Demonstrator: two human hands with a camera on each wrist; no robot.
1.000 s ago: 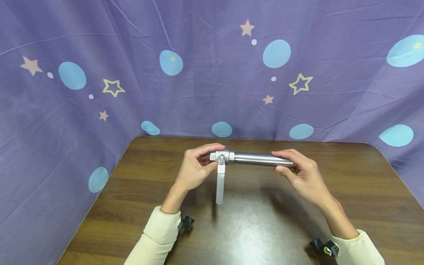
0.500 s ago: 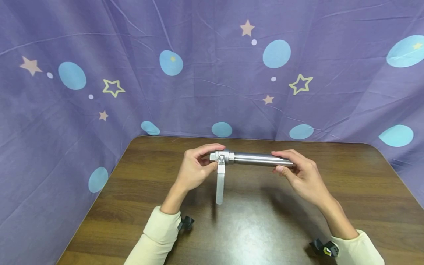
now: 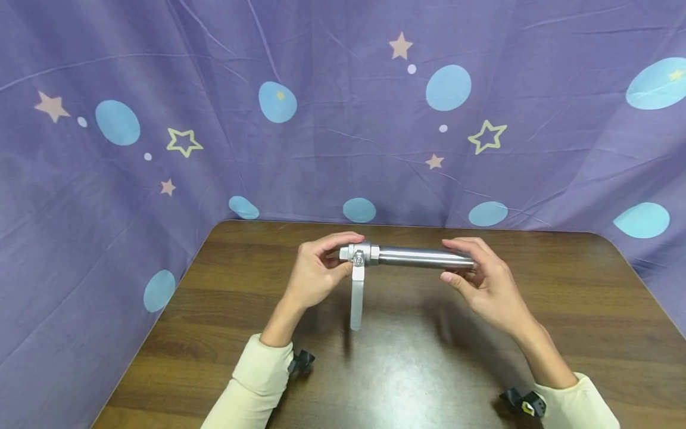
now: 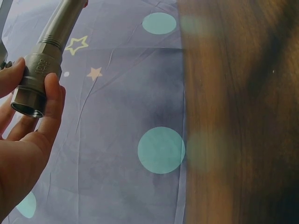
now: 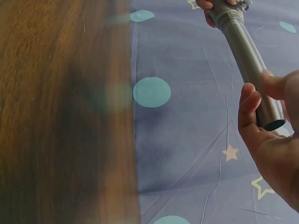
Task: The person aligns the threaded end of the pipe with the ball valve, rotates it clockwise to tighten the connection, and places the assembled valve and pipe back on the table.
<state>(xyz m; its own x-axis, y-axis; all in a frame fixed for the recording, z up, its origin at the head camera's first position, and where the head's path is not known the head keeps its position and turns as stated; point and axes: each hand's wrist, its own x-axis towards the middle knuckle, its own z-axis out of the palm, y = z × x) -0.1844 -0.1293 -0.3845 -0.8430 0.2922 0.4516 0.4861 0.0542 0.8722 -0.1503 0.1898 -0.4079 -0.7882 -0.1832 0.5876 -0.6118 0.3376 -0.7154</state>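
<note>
A metal ball valve (image 3: 365, 253) with a long flat lever (image 3: 356, 301) is held above the table by my left hand (image 3: 316, 271), thumb and fingers gripping its body. A smooth steel pipe (image 3: 415, 257) extends from the valve's right end. My right hand (image 3: 490, 286) surrounds the pipe's free end loosely, its thumb just below and its fingers just above in the head view. The left wrist view shows the valve's open threaded end (image 4: 29, 109) beyond my left hand (image 4: 23, 149). In the right wrist view, the pipe's hollow end (image 5: 274, 125) lies between thumb and fingers.
Below both hands is a brown wooden table (image 3: 214, 357) with rounded back corners. A purple curtain (image 3: 332, 155) with stars and blue spots hangs behind it and along its sides. Black wrist devices (image 3: 302, 361) sit at both pale sleeves (image 3: 249, 381).
My right hand has loosened around the pipe's end: its thumb has moved down and its fingers have lifted slightly. My left hand, the valve and the pipe have stayed in place.
</note>
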